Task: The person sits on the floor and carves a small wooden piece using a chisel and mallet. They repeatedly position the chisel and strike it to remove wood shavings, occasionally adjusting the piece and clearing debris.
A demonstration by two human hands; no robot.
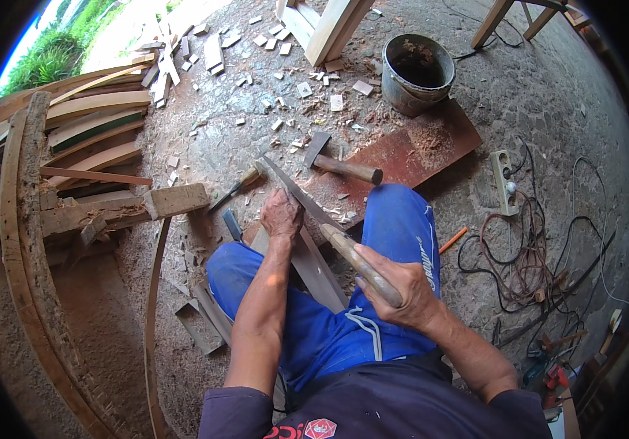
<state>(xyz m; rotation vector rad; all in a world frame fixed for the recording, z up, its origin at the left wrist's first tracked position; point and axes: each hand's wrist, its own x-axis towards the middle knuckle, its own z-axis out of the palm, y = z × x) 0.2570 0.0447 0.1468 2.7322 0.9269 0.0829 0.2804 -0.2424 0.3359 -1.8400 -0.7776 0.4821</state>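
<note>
My right hand (398, 285) grips the long wooden handle of a long flat metal tool (307, 205), whose blade runs up and left past my left hand (281, 212). My left hand is closed on a pale wooden board (318, 271) slanting between my knees; whether it also touches the blade, I cannot tell. A wood-handled chisel (234, 190) lies just beyond it, with a short blue-grey tool (232, 225) nearer my left knee. A hammer (336, 167) with a wooden handle rests on a reddish plank (391, 161) in front of my right knee.
A dirty bucket (395, 99) stands ahead. Curved timbers (18, 234) and a beam (175, 199) fill the left. A power strip (504, 183) with tangled cables (519, 249) lies right. Wood offcuts (212, 51) litter the floor; wooden trestle legs (490, 25) stand at the back.
</note>
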